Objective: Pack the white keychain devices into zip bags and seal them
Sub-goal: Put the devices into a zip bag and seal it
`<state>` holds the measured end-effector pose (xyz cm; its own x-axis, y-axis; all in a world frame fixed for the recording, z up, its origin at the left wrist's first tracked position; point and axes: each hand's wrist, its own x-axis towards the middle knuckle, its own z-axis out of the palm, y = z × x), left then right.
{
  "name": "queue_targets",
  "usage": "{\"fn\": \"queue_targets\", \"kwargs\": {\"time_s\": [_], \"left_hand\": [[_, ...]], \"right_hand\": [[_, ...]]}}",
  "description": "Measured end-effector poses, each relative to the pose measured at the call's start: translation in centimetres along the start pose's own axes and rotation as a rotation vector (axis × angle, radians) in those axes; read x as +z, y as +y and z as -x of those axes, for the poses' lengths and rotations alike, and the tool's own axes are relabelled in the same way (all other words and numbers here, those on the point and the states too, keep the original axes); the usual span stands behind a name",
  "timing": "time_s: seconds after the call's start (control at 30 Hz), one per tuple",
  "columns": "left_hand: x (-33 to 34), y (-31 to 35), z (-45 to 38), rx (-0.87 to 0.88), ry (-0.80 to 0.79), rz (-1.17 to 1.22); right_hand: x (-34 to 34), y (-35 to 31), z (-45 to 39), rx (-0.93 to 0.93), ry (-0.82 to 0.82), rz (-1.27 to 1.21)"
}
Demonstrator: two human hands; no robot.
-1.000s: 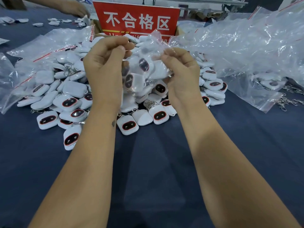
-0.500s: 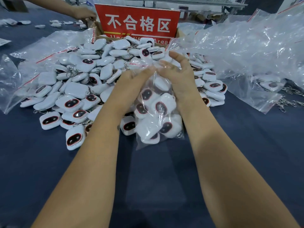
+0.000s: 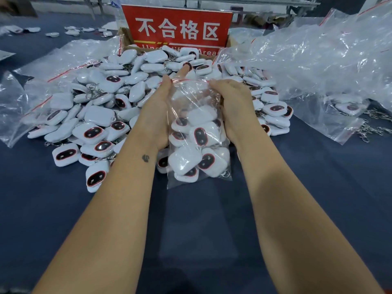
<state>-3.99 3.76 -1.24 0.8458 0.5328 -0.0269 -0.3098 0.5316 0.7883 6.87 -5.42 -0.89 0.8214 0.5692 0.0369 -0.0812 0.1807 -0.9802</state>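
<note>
A clear zip bag (image 3: pixel 197 145) with a red zip strip lies on the dark blue table (image 3: pixel 318 198), filled with several white keychain devices. My left hand (image 3: pixel 158 111) holds the bag's upper left side and pinches the left end of the strip, one finger stretched out past it. My right hand (image 3: pixel 234 107) pinches the right end of the strip. Behind the bag spreads a big pile of loose white keychain devices (image 3: pixel 99 115) with dark oval windows.
A red sign (image 3: pixel 178 28) with white characters stands behind the pile on a cardboard box. A heap of empty clear zip bags (image 3: pixel 318 64) fills the right side, with metal chains (image 3: pixel 369 128) beside it. More bags (image 3: pixel 42 81) lie at the left.
The bag came down from in front of the pile onto the table. My hands moved from meeting near the top middle to the two ends of the zip strip.
</note>
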Motion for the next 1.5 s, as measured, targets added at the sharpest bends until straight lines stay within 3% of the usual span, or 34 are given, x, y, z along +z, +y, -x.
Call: {"fn": "queue_targets", "kwargs": {"time_s": [0.17,0.37,0.5,0.73,1.07,1.5], "left_hand": [[0.0,-0.3,-0.3,0.038,0.039,0.001],[-0.2,-0.7,-0.5,0.041,0.273,-0.316],[-0.1,-0.7,-0.6,0.115,0.291,-0.226],[-1.3,-0.7,-1.3,0.325,0.308,-0.252],[-1.2,-0.2,-1.0,0.284,0.323,-0.142],[-0.8,-0.2,-0.7,0.293,0.375,-0.114]], "right_hand": [[-0.1,-0.1,0.2,-0.001,0.005,-0.063],[-0.1,0.2,0.4,-0.046,0.025,-0.039],[0.0,0.0,0.4,-0.024,0.055,-0.088],[-0.2,0.4,0.2,-0.103,0.223,0.092],[-0.3,0.4,0.2,-0.052,0.172,-0.033],[0.2,0.2,0.5,-0.093,0.24,0.053]]}}
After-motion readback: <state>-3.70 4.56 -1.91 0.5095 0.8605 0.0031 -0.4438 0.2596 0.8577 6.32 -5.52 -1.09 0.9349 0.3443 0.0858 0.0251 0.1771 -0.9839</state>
